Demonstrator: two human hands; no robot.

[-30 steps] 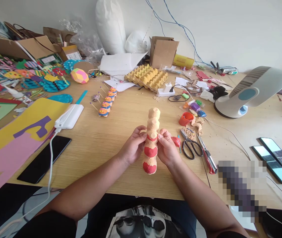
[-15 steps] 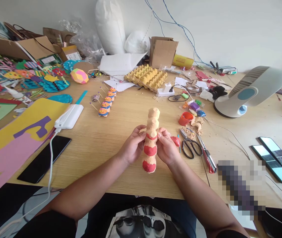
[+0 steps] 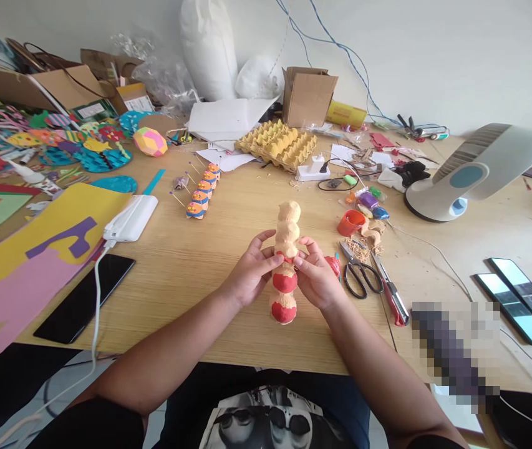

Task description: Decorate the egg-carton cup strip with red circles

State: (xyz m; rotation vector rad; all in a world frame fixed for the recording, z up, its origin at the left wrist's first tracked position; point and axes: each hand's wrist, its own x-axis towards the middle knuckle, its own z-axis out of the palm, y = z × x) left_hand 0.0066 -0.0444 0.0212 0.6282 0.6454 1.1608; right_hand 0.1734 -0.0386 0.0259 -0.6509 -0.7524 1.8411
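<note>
A bumpy, cream-coloured strip of egg-carton cups (image 3: 287, 231), seemingly coated in clay, stands out in front of me, with red clay patches on its nearer bumps. My left hand (image 3: 254, 268) grips its left side, thumb pressed onto the third bump, where there is red clay. From the other side my right hand (image 3: 315, 271) holds it, thumb on that same red patch and index finger raised off the strip. A bag of red clay (image 3: 333, 266) lies partly hidden behind my right hand. Scissors (image 3: 362, 277) and a box cutter (image 3: 391, 296) rest to the right.
A finished-looking caterpillar (image 3: 204, 190) with blue bands and sticks stands left of centre. Behind are a yellow egg tray (image 3: 277, 146) and a power strip (image 3: 313, 169). A red cup (image 3: 351, 222), clay packets (image 3: 367, 201) and a fan (image 3: 471, 171) are right; a phone (image 3: 85, 299) lies left.
Both thumbs have shifted onto the third bump's red patch, and my right index finger has lifted away from the strip. The strip stays in nearly the same place.
</note>
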